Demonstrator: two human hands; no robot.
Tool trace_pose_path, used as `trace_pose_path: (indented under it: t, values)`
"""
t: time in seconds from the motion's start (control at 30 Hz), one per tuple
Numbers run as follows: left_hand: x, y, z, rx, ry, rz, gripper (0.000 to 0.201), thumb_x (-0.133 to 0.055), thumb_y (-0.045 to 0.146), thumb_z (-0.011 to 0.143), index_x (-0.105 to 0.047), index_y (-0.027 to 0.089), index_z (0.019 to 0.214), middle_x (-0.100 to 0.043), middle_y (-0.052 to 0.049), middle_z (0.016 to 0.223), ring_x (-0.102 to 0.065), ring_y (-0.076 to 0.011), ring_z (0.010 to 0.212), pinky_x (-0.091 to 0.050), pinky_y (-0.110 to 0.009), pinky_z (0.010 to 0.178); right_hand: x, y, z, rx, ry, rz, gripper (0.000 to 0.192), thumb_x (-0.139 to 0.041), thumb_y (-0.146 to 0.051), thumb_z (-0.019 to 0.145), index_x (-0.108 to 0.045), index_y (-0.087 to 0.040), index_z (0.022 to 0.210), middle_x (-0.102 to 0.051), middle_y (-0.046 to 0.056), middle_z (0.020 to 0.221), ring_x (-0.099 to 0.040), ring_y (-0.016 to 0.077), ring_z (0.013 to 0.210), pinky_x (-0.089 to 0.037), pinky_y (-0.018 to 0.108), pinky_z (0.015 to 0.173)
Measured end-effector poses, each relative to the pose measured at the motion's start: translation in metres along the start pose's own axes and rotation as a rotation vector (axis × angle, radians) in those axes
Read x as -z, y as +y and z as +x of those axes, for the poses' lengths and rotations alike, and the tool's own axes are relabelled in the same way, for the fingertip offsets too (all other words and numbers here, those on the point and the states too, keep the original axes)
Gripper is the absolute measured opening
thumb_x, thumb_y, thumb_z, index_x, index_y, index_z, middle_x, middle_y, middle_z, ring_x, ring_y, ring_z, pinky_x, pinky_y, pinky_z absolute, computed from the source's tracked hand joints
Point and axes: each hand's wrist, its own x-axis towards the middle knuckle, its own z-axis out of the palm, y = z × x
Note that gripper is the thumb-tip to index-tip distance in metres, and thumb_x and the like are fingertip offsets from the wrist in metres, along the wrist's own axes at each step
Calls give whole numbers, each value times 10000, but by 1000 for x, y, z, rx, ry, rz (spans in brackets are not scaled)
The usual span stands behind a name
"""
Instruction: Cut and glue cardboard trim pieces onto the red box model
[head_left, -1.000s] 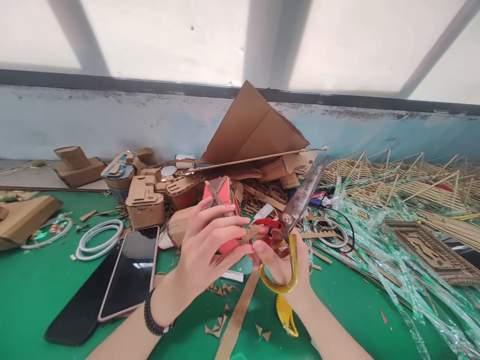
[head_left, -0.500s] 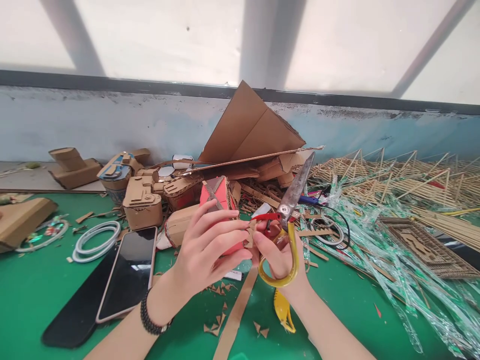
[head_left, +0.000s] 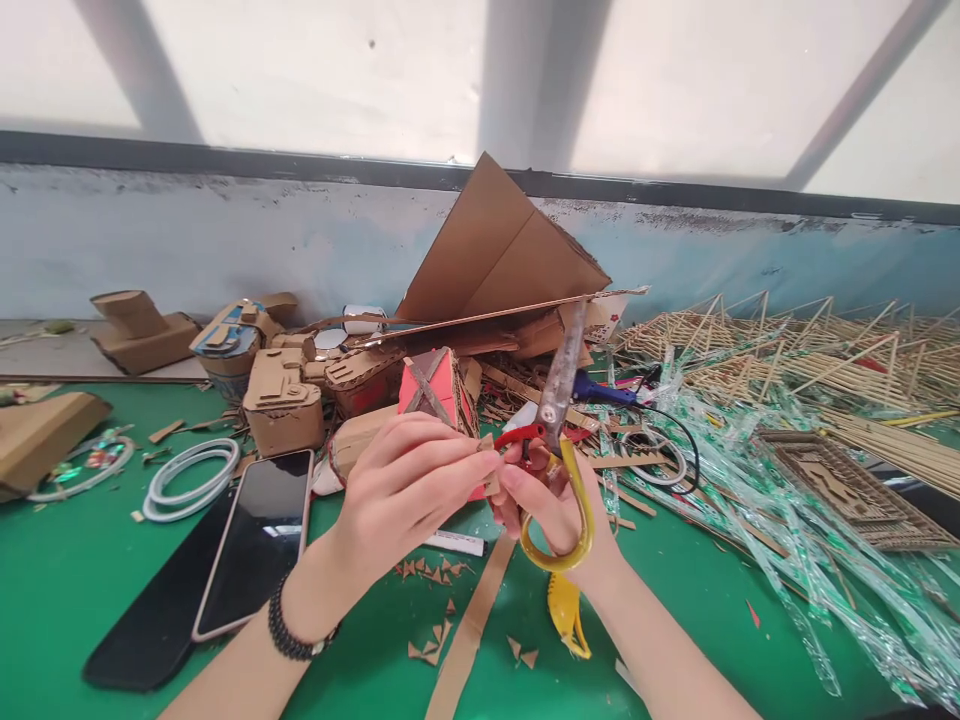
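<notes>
My left hand (head_left: 416, 480) has its fingers drawn together, pinching a small piece of cardboard (head_left: 491, 483) close to my right fingers. Held in my right hand (head_left: 551, 505) is a pair of scissors (head_left: 556, 400), blades together and pointing up, with one yellow handle loop and a red part by the pivot. Below the hands a long cardboard strip (head_left: 472, 630) runs toward me on the green table. Small cardboard triangles (head_left: 433, 642) lie to its left. A yellow cutter (head_left: 566, 612) rests under my right wrist. Behind my left hand stands a red box (head_left: 427, 385) with crossed strips.
Left are a phone (head_left: 259, 545), a black flat object (head_left: 161, 600), a white coiled tube (head_left: 191, 480) and cardboard models (head_left: 283, 405). A large cardboard sheet (head_left: 506, 250) leans behind. Right lie a blue-handled tool (head_left: 609, 392) with a cord, clear plastic strips (head_left: 780, 540) and stick frames (head_left: 817, 350).
My left fingers, spread apart before, have closed together on the cardboard piece beside my right hand. The scissors have swung more upright, their tip moving left.
</notes>
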Motion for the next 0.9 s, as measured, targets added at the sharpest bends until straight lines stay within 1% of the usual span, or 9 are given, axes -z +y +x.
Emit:
trace_pose_path:
  t: [0.07,0.13,0.23,0.3,0.43,0.53,0.7,0.8,0.9]
  values:
    - [2,-3,-3,65,40,5,385,-791,77,906,-744,237,1253,-836,-31,1048,-739,-195,965,-648,-362,882,8,-2,1,-48,-110,14,477,-798,-647,875,-564,-245,979,-541,-65,666,-496,106,483,-469,274,483]
    - [6,-7,-5,124,88,31,429,-800,91,907,-737,278,1288,-837,-20,1071,-744,-197,966,-652,-361,861,14,-1,2,-75,-223,11,575,-788,-757,813,-572,-256,996,-492,-61,678,-427,113,531,-452,286,538]
    - [12,-14,-6,168,177,106,420,-793,93,914,-748,298,1278,-839,-19,1094,-752,-197,961,-653,-361,853,15,2,0,-78,-278,-44,746,-742,-918,695,-616,-262,1027,-503,-19,761,-401,144,636,-454,314,640]
    - [16,-18,-6,186,218,149,405,-787,66,908,-762,285,1248,-838,-27,1091,-754,-200,965,-650,-366,855,12,3,-3,-73,-291,-73,822,-698,-981,650,-626,-260,1039,-504,-8,790,-386,149,659,-441,311,648]
    - [22,-25,-6,207,265,175,393,-773,25,900,-777,246,1224,-838,-44,1059,-756,-206,979,-643,-371,866,8,-1,-9,-139,-392,-125,767,-672,-953,724,-609,-241,1003,-467,-29,757,-318,118,610,-326,265,541]
    - [24,-27,-8,236,293,173,373,-741,36,929,-780,264,1222,-838,-38,1084,-763,-203,988,-636,-370,862,12,-8,-9,-201,-479,-99,718,-690,-910,760,-585,-230,967,-429,-62,683,-291,92,562,-268,251,516]
    - [24,-27,-9,250,285,162,350,-700,61,970,-771,279,1234,-838,-30,1085,-767,-199,991,-636,-372,865,17,-16,-8,-327,-581,-51,694,-737,-868,761,-585,-229,985,-433,-70,668,-307,93,567,-294,244,519]
    - [23,-26,-9,227,258,140,369,-683,28,966,-770,257,1242,-837,-46,1087,-762,-205,1018,-640,-362,858,17,-16,-7,-335,-618,-36,694,-739,-864,763,-594,-229,1003,-455,-54,703,-323,96,570,-293,249,510]
    - [22,-25,-9,216,245,141,381,-653,20,979,-768,263,1249,-838,-44,1079,-760,-201,1019,-639,-354,856,16,-16,-8,-331,-598,-24,717,-746,-878,740,-608,-228,1011,-475,-42,740,-329,95,578,-316,252,515]
